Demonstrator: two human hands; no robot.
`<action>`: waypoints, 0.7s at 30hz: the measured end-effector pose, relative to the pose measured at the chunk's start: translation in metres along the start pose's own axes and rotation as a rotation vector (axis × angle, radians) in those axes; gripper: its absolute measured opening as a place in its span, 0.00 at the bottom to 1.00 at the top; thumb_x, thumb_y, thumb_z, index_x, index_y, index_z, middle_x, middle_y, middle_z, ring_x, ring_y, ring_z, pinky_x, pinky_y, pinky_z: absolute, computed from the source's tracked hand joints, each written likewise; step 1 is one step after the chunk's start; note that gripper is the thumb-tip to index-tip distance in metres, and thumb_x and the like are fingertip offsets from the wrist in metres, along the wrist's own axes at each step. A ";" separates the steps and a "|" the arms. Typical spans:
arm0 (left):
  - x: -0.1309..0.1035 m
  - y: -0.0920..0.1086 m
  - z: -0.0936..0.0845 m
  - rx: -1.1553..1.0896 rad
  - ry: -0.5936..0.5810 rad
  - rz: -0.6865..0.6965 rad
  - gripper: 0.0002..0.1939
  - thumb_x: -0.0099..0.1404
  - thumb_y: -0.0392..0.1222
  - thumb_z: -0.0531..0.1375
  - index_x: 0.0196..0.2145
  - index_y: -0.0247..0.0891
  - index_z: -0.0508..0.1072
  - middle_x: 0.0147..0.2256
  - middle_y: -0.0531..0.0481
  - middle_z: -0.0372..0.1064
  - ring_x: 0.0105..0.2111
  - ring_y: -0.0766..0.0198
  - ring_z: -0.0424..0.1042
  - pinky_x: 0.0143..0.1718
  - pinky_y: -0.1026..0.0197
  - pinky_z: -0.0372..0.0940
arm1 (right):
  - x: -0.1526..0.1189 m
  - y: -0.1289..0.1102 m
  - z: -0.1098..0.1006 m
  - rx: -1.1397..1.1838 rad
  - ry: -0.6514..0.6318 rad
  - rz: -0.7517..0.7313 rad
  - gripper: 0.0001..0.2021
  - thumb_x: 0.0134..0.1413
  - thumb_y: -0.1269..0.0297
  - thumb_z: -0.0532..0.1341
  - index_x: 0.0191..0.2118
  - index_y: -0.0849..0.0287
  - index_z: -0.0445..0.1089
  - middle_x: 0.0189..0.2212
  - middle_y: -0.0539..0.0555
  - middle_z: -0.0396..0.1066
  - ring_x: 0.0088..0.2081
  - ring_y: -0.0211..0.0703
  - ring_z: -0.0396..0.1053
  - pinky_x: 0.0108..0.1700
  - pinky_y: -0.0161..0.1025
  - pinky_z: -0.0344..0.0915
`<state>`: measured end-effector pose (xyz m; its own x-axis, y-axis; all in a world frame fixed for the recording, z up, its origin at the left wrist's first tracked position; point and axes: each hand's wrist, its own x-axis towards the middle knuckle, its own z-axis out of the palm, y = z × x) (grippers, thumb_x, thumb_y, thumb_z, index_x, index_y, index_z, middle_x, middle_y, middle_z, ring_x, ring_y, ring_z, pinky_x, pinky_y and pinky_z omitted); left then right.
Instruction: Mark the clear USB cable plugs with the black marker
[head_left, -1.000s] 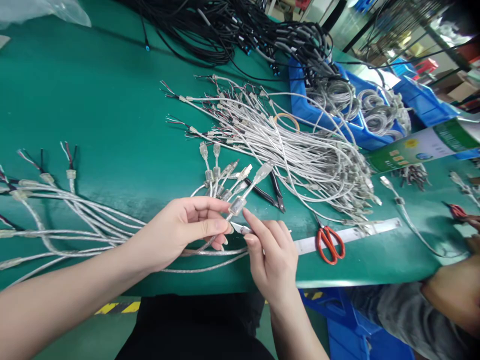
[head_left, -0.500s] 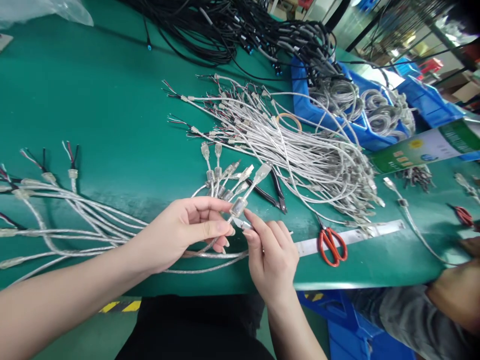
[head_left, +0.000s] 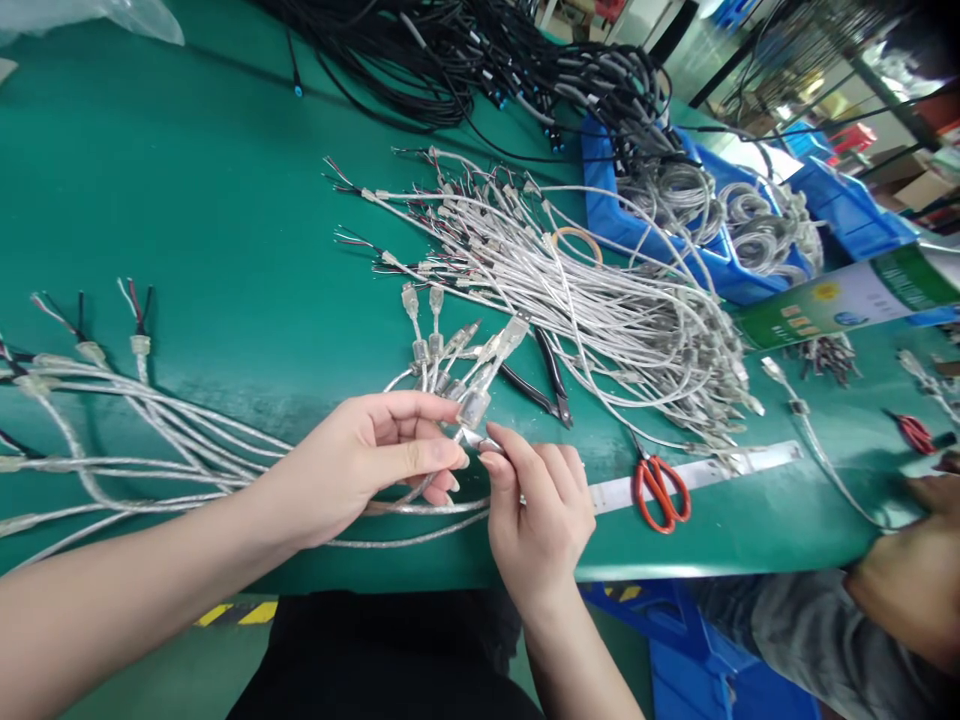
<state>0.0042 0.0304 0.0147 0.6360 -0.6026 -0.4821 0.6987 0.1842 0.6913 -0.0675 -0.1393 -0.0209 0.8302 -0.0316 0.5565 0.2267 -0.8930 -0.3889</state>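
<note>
Near the counter's [head_left: 187, 200] front edge, the left hand's [head_left: 390, 455] closed grip pinches a USB cable [head_left: 492, 376], plug [head_left: 513, 338] slanting toward the far edge, the right hand [head_left: 540, 500] clasping a metal tool [head_left: 486, 444] just beside its collar [head_left: 474, 408].

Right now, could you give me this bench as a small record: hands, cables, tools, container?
Left hand: pinches a silver-grey cable with a translucent plug
Right hand: holds a small, shiny metal blade near that cable
Middle of bench: large pile of silver-grey cables
Tools: black-handled cutters by the pile; red-handled scissors across a flat metal strip
Container: blue plastic bin, holding coiled pale cables
Back: tangled black cables
Surface: green tabletop
</note>
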 end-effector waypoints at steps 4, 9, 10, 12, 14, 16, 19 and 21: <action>0.000 0.000 0.000 0.011 -0.009 0.007 0.14 0.60 0.33 0.66 0.43 0.33 0.70 0.26 0.52 0.74 0.24 0.70 0.73 0.28 0.71 0.70 | 0.001 0.000 0.005 0.020 0.056 -0.013 0.07 0.67 0.66 0.56 0.43 0.63 0.70 0.31 0.55 0.71 0.32 0.40 0.62 0.37 0.38 0.59; 0.001 0.000 0.000 -0.014 -0.019 0.003 0.14 0.60 0.35 0.66 0.43 0.33 0.70 0.27 0.53 0.74 0.24 0.69 0.74 0.28 0.71 0.70 | -0.001 0.002 0.003 0.106 0.019 -0.027 0.11 0.68 0.67 0.53 0.49 0.64 0.69 0.30 0.54 0.71 0.30 0.38 0.62 0.35 0.37 0.59; 0.002 0.000 0.000 -0.018 -0.017 0.000 0.14 0.60 0.34 0.66 0.43 0.33 0.70 0.27 0.53 0.74 0.24 0.69 0.74 0.28 0.71 0.69 | -0.002 0.002 0.002 0.113 0.002 -0.033 0.12 0.68 0.67 0.53 0.50 0.64 0.69 0.30 0.54 0.70 0.29 0.38 0.61 0.34 0.37 0.59; 0.002 0.001 0.000 -0.021 -0.012 0.003 0.13 0.59 0.33 0.66 0.42 0.33 0.71 0.27 0.52 0.74 0.24 0.69 0.74 0.28 0.72 0.69 | -0.003 0.003 0.001 0.117 -0.031 -0.032 0.13 0.69 0.66 0.52 0.50 0.65 0.70 0.28 0.54 0.69 0.28 0.37 0.60 0.33 0.37 0.59; 0.002 0.001 0.001 -0.021 -0.020 0.010 0.13 0.59 0.33 0.66 0.41 0.33 0.71 0.27 0.52 0.74 0.24 0.70 0.74 0.27 0.72 0.69 | -0.004 0.004 0.001 0.108 -0.043 -0.020 0.13 0.69 0.66 0.52 0.50 0.65 0.70 0.28 0.54 0.69 0.28 0.38 0.60 0.33 0.37 0.59; 0.001 0.001 0.001 -0.012 -0.028 0.015 0.13 0.59 0.33 0.67 0.41 0.33 0.71 0.26 0.52 0.74 0.24 0.69 0.74 0.28 0.71 0.69 | -0.003 0.004 0.002 0.098 -0.038 -0.008 0.14 0.69 0.66 0.52 0.50 0.65 0.71 0.29 0.55 0.69 0.29 0.38 0.61 0.33 0.37 0.60; 0.002 0.000 0.000 -0.006 -0.030 0.008 0.13 0.59 0.33 0.67 0.42 0.33 0.71 0.27 0.53 0.74 0.24 0.70 0.73 0.28 0.71 0.69 | -0.002 0.003 0.003 0.096 -0.013 -0.004 0.13 0.68 0.65 0.53 0.49 0.65 0.71 0.30 0.55 0.71 0.30 0.39 0.62 0.35 0.37 0.61; 0.003 -0.001 0.000 -0.012 -0.028 0.013 0.13 0.59 0.33 0.66 0.41 0.33 0.71 0.26 0.54 0.73 0.23 0.70 0.73 0.28 0.71 0.69 | -0.001 0.003 0.004 0.074 0.018 -0.010 0.12 0.68 0.65 0.55 0.48 0.64 0.71 0.30 0.55 0.71 0.31 0.40 0.63 0.36 0.38 0.61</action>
<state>0.0048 0.0286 0.0125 0.6356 -0.6214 -0.4581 0.6947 0.2015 0.6905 -0.0657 -0.1403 -0.0251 0.8185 -0.0315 0.5736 0.2724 -0.8578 -0.4358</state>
